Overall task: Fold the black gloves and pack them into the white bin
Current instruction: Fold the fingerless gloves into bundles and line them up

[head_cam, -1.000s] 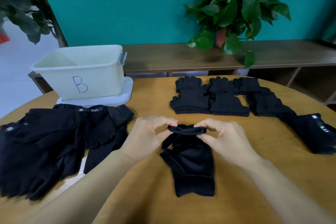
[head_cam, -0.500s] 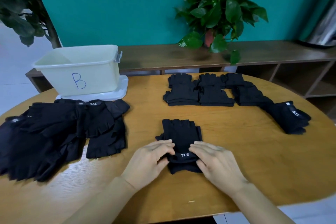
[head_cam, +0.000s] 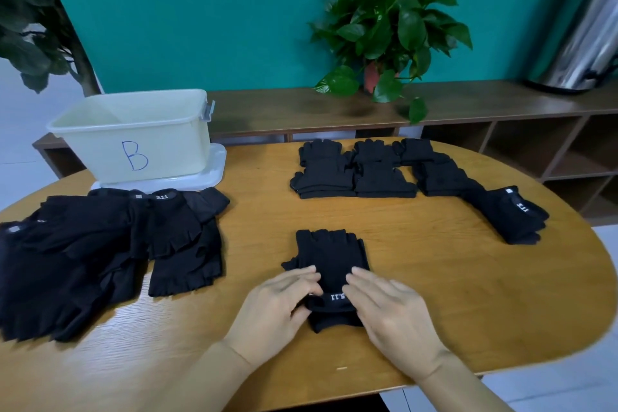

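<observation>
A black fingerless glove (head_cam: pixel 329 259) lies flat on the wooden table (head_cam: pixel 434 294) in front of me, fingers pointing away, its labelled cuff folded over at the near end. My left hand (head_cam: pixel 277 306) pinches the cuff's left edge between fingers and thumb. My right hand (head_cam: pixel 388 309) rests on the cuff's right side with straight fingers. The white bin (head_cam: pixel 133 135) marked "B" stands at the back left on its lid. Folded gloves (head_cam: pixel 357 170) lie in rows at the back centre. A heap of unfolded gloves (head_cam: pixel 100 251) covers the left side.
One more folded glove (head_cam: pixel 515 216) lies at the right. Behind the table runs a low wooden shelf (head_cam: pixel 485 104) with a potted plant (head_cam: pixel 384 30) and a steel urn (head_cam: pixel 585 33). The table's near edge is just below my wrists.
A second ago both hands held the glove's cuff up, farther out on the table. The glove has since been laid flat nearer to me, and both hands now sit on its folded cuff.
</observation>
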`<action>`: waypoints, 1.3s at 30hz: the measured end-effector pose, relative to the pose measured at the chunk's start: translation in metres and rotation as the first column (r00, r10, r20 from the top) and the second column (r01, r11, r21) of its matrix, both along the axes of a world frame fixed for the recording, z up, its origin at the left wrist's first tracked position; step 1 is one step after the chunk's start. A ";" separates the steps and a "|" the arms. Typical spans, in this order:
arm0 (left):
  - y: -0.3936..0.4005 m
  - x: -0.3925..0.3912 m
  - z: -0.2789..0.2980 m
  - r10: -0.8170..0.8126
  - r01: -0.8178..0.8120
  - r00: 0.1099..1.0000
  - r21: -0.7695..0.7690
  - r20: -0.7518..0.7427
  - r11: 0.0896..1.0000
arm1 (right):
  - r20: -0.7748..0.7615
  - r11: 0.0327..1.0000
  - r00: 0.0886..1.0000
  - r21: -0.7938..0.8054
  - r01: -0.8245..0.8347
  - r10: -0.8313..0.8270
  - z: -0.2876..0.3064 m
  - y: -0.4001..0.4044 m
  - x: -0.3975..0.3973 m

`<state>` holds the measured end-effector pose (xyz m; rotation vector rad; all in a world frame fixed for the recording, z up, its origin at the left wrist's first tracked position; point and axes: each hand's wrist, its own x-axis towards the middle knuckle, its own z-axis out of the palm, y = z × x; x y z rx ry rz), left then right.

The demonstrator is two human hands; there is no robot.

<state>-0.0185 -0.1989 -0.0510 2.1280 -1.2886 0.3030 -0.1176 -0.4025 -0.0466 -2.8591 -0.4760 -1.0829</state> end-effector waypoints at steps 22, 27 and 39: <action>0.004 -0.002 0.007 -0.060 0.060 0.995 -0.009 -0.080 0.998 | -0.213 0.995 0.976 0.096 -0.026 0.046 0.020 -0.015 -0.016; 0.002 0.013 0.033 0.018 -0.024 0.999 -0.113 -0.051 0.993 | -0.192 0.986 0.981 0.165 0.037 -0.005 0.045 -0.022 -0.007; -0.040 0.007 0.002 0.173 -0.127 0.984 0.513 -0.042 0.849 | -0.756 0.958 0.617 -0.048 0.281 -0.219 0.013 0.001 0.030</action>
